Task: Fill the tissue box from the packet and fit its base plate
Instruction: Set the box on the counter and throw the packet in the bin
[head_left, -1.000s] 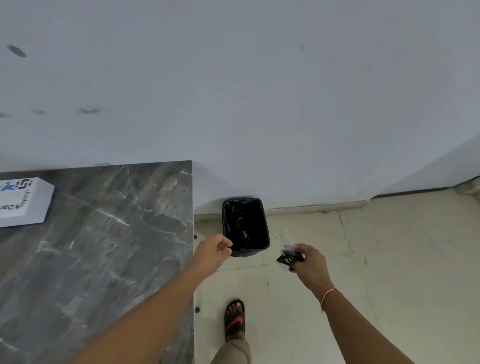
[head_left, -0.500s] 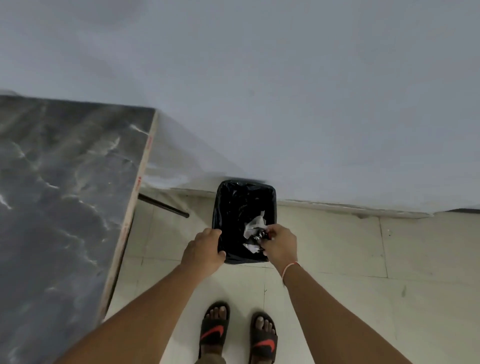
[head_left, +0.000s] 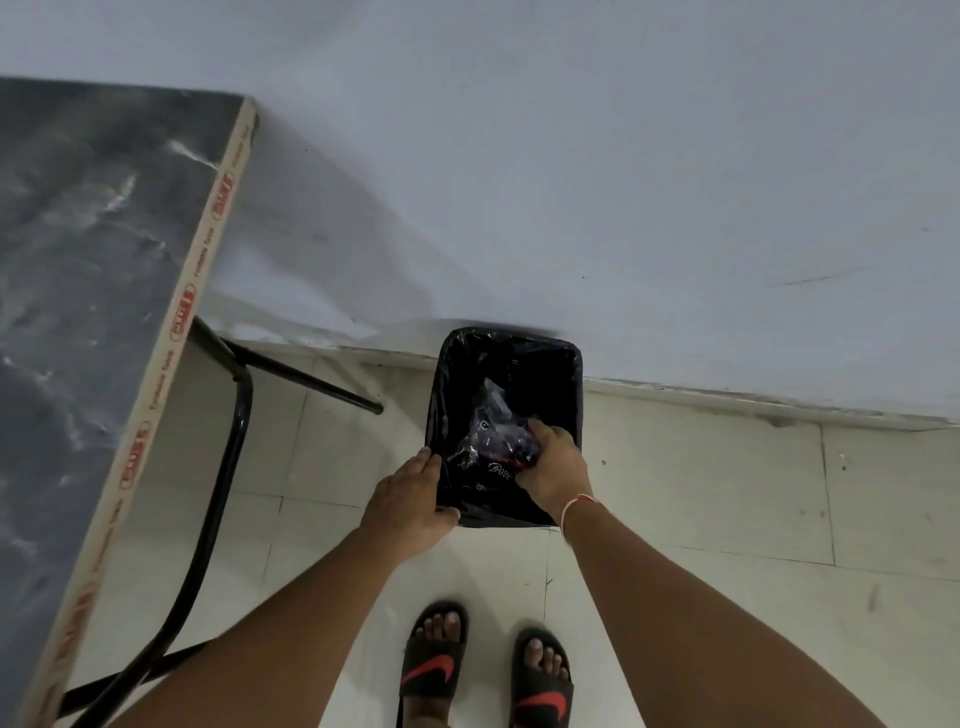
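Note:
A black bin lined with a black bag stands on the floor against the wall. My right hand is inside its opening, fingers curled on the crumpled dark tissue packet, pressing it down. My left hand holds the bin's near left rim, fingers over the edge. The tissue box and its base plate are out of view.
A dark marble-patterned table fills the left, its black metal legs reaching toward the bin. The floor is pale tile. My feet in black sandals stand just below the bin. A pale wall rises behind it.
I have stepped up to the bin and looked down. My right hand carried the packet from beside the bin into it. My left hand took hold of the rim.

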